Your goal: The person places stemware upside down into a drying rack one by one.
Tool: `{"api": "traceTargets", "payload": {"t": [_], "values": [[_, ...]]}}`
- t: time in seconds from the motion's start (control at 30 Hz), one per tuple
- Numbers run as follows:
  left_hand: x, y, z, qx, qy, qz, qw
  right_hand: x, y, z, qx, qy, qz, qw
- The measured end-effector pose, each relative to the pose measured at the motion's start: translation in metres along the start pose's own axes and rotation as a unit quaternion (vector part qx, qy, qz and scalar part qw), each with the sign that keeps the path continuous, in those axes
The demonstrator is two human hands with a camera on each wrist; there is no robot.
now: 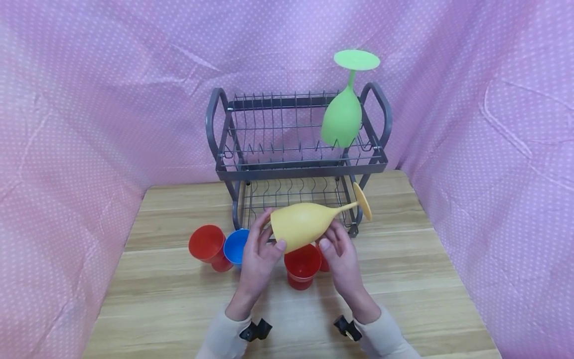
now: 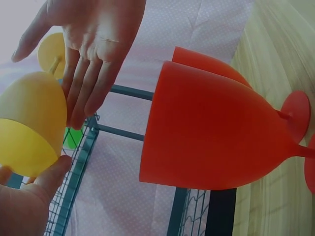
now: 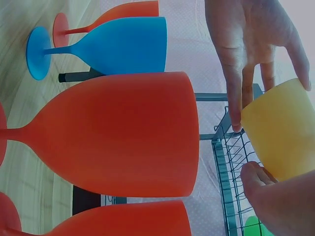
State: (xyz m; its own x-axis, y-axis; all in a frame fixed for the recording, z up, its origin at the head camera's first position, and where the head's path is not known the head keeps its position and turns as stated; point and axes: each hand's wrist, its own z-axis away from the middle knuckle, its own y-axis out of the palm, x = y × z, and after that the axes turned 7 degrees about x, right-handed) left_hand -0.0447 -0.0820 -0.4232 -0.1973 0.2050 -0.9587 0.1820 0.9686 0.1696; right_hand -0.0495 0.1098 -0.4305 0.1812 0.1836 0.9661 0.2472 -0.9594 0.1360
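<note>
A dark grey, two-tier metal wire dish rack bears a green, stemmed, plastic-looking goblet mouth down at the right of its upper tier, while a person holds a yellow, stemmed, plastic-looking goblet aloft before the lower tier. The yellow goblet lies nearly level, mouth to the person's left, its long axis rising rightward to the foot. The left hand pinches it at the rim; the right hand, fingers extended, touches the bowl near the stem, which juts beyond both hands. On the pale wood-grain tabletop, a blue plastic-looking goblet and red plastic-looking goblets stand mouth up, some partly hidden by the hands
</note>
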Motion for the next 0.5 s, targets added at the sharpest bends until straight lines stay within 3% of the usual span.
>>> {"api": "traceTargets", "payload": {"t": [0.23,0.5], "values": [[0.0039,-0.0006,0.0056,0.005,-0.012,-0.022,0.9997,0.0004,-0.0004,-0.0024,-0.016,0.029,-0.013,0.999],[0.0056,-0.0023,0.0092,0.008,0.009,-0.061,0.9980,0.0040,-0.0003,-0.0047,-0.017,0.039,-0.021,0.999]]}}
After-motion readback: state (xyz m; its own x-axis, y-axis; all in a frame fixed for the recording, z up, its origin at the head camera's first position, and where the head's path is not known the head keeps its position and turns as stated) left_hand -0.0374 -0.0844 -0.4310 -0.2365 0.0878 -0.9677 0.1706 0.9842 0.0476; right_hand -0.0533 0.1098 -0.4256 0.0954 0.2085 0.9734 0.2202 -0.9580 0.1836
